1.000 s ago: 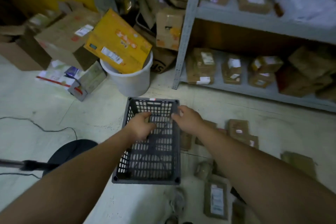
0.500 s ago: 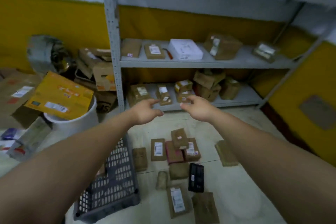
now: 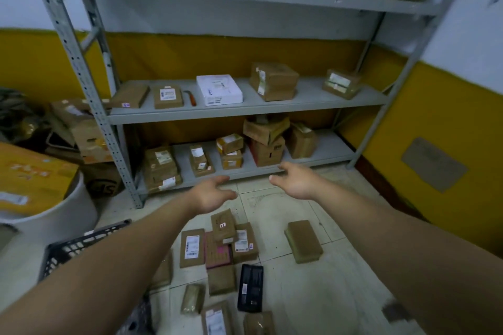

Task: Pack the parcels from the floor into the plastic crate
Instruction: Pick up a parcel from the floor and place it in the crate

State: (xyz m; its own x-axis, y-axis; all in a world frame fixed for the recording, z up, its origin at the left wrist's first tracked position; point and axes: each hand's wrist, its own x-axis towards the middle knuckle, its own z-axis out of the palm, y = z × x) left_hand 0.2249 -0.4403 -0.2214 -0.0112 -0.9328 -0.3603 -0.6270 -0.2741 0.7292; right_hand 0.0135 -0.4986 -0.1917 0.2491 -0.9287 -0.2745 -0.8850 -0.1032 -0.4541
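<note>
While both arms were held out over the floor, the left hand [image 3: 211, 196] and the right hand [image 3: 295, 182] were recorded with fingers spread and nothing in either. Only the head view was available. A cluster of small brown cardboard parcels with white labels [image 3: 217, 247] was noted on the pale tiled floor [image 3: 275, 215] below and between the forearms, several overlapping, with a pink flat packet [image 3: 217, 251] among them. One plain brown parcel [image 3: 302, 241] lay apart to the right, and a flat black boxed item [image 3: 251, 287] lay nearer the camera. The dark grey perforated plastic crate [image 3: 73, 250] was seen at lower left, partly hidden behind the left forearm; its contents could not be determined. A grey metal shelving unit [image 3: 245, 110] holding further boxes stood behind.

The parcels were judged light and fairly stiff, with taped faces possibly slippery; fragility could not be assessed. A grasp across the short edges was considered suitable, the topmost overlapping parcel [image 3: 222, 223] being lifted first so the stack would not be dragged.
</note>
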